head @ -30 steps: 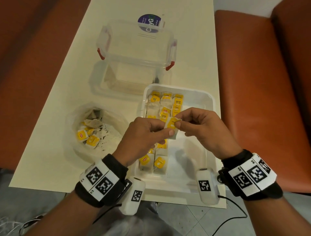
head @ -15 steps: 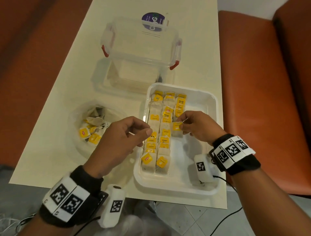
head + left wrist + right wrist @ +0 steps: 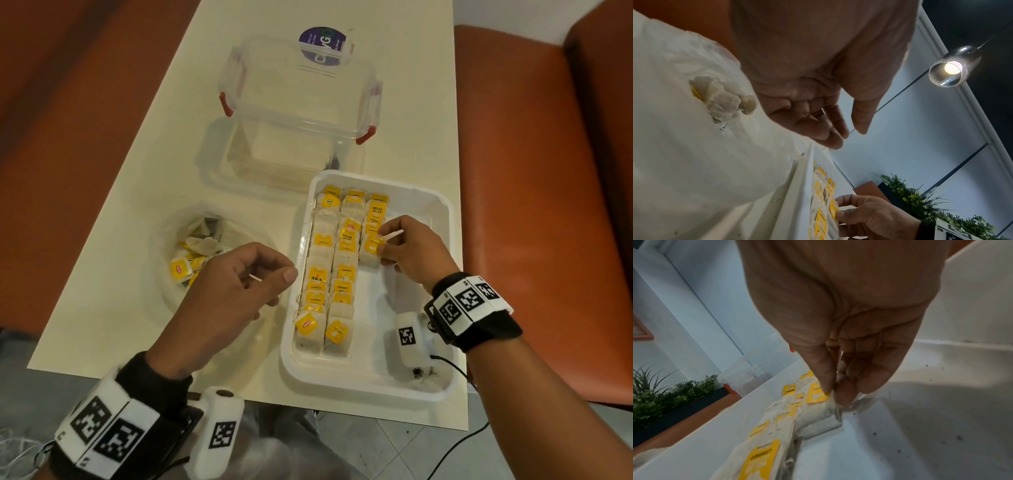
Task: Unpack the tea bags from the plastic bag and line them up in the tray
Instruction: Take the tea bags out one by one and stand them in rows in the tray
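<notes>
Your right hand point(image 3: 411, 251) is down in the white tray point(image 3: 442, 209), thumb and fingers pinched on a tea bag point(image 3: 370, 251) at the near end of the third, shortest row. The right wrist view shows the fingertips point(image 3: 840, 395) closed on that bag's upper edge beside its yellow tag, while the bag's body lies on the tray floor. Two longer rows of tea bags point(image 3: 327, 274) fill the tray's left side, touching one another, yellow tags up.

Your left hand point(image 3: 233, 294) hovers over the surface point(image 3: 144, 144) between the tray and the plastic bag point(image 3: 171, 308), fingers loosely curled and gripping nothing. The plastic bag lies open just left of it, with several tea bags still inside. Beyond the tray stands a clear lidded container point(image 3: 301, 102).
</notes>
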